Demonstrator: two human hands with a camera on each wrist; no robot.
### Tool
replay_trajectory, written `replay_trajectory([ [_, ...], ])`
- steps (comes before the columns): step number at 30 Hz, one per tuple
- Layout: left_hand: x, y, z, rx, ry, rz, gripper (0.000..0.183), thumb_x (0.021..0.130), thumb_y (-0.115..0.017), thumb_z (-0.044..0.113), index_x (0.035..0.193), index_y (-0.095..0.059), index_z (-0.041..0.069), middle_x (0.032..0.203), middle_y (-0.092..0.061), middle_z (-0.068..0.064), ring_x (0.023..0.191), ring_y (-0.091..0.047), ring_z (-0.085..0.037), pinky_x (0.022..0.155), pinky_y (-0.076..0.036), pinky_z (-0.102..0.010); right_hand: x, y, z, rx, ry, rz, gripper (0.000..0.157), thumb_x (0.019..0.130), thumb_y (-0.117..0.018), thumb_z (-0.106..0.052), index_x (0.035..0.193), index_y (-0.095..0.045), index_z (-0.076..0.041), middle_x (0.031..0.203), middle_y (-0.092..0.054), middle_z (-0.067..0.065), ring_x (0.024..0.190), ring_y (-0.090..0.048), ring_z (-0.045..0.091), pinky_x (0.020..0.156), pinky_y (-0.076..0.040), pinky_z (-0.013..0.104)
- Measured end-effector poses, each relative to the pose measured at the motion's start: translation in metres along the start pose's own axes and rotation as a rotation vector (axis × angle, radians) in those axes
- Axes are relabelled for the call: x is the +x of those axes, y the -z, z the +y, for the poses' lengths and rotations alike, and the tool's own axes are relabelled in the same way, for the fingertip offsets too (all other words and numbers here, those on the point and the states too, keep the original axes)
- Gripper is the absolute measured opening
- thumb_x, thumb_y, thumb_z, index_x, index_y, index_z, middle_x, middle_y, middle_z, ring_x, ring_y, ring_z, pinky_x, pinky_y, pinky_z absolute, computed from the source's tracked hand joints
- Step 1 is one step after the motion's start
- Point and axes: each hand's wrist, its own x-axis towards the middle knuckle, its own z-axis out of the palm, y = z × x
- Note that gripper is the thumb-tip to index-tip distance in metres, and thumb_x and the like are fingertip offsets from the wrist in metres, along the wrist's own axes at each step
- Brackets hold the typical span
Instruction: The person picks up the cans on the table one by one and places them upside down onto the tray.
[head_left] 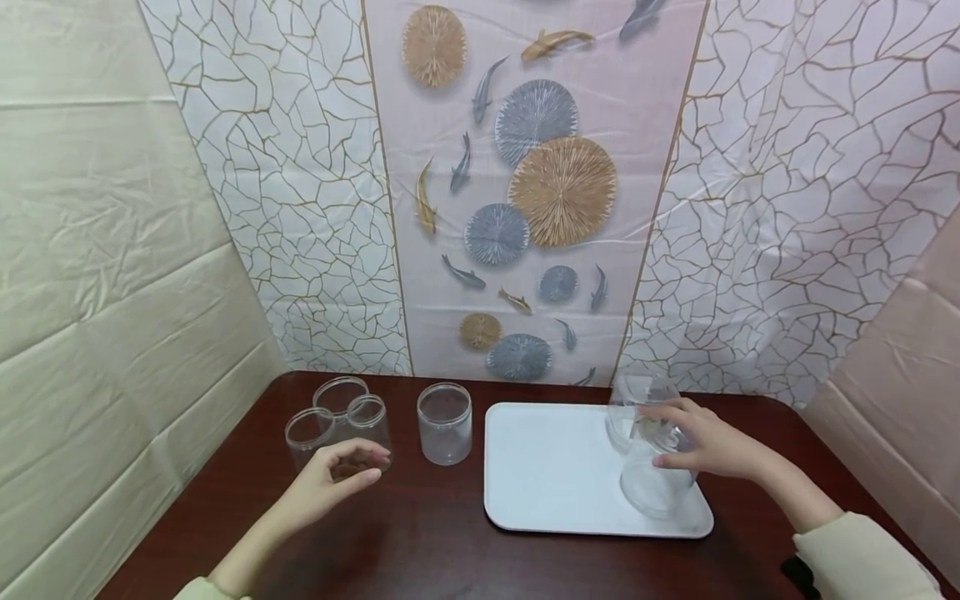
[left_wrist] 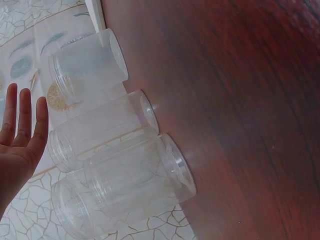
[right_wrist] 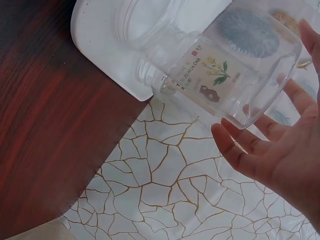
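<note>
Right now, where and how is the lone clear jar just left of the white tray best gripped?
The jar is probably best held around its side wall, the left hand coming from the near side: it stands upright and cylindrical, with table surface in front and the tray close on its right.

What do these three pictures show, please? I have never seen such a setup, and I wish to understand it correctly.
There is no machine here: a person works with two bare hands. The widest picture comes from a head camera looking forward and down; the other two come from cameras worn on each wrist, so they look tilted.

On the dark table stand four clear jars towards the left, beside a white tray. The left hand, near those jars, holds nothing. The right hand is over the tray's right end, its fingers and thumb around a labelled jar; how firmly it grips is hard to tell.
</note>
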Motion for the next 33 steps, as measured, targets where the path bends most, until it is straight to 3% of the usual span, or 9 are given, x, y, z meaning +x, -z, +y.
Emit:
replay_trajectory([
  [10,0.001,-0.002,0.003,0.013,0.015,0.005,0.019,0.084,-0.058,0.010,0.103,-0.059,0.009,0.099,-0.064,-0.013,0.088,-0.060,-0.005,0.074,-0.049,-0.026,0.001,0.004,-0.010,-0.070,0.001,0.157,0.062,0.073,-0.066,-0.043,0.121,-0.049,-0.007,0.115,-0.051,0.019,0.101,-0.049,0.037,0.076,-0.040,0.054],
  [16,0.008,-0.004,0.025,0.036,0.010,0.022,0.018,0.082,-0.060,0.007,0.100,-0.059,0.003,0.098,-0.064,-0.012,0.086,-0.062,-0.013,0.069,-0.051,-0.026,0.004,0.009,-0.023,-0.063,-0.045,0.310,0.058,0.076,-0.065,-0.037,0.122,-0.047,-0.006,0.114,-0.051,0.017,0.103,-0.045,0.038,0.079,-0.038,0.054],
  [21,0.015,-0.007,0.036,0.055,0.018,0.038,0.020,0.081,-0.060,0.007,0.101,-0.058,0.006,0.100,-0.064,-0.010,0.084,-0.062,-0.013,0.069,-0.051,-0.026,0.006,0.011,-0.034,-0.051,-0.011,0.405,0.056,0.077,-0.065,-0.034,0.122,-0.047,-0.004,0.115,-0.051,0.017,0.104,-0.044,0.038,0.078,-0.038,0.053],
  [27,0.025,-0.015,0.023,0.094,-0.014,0.080,0.024,0.080,-0.062,0.008,0.104,-0.059,0.011,0.099,-0.063,-0.004,0.085,-0.059,-0.006,0.072,-0.051,-0.027,0.008,0.010,-0.049,-0.047,0.046,0.448,0.052,0.077,-0.067,-0.031,0.121,-0.049,-0.011,0.113,-0.052,0.010,0.093,-0.046,0.023,0.071,-0.039,0.040],
  [33,0.038,-0.025,0.009,0.129,-0.101,0.099,0.027,0.080,-0.064,0.014,0.107,-0.060,0.012,0.099,-0.060,0.001,0.087,-0.055,-0.009,0.070,-0.051,-0.026,0.009,0.006,-0.063,0.009,0.091,0.479,0.049,0.074,-0.070,-0.024,0.118,-0.051,-0.012,0.116,-0.053,0.006,0.105,-0.045,0.026,0.080,-0.039,0.045],
])
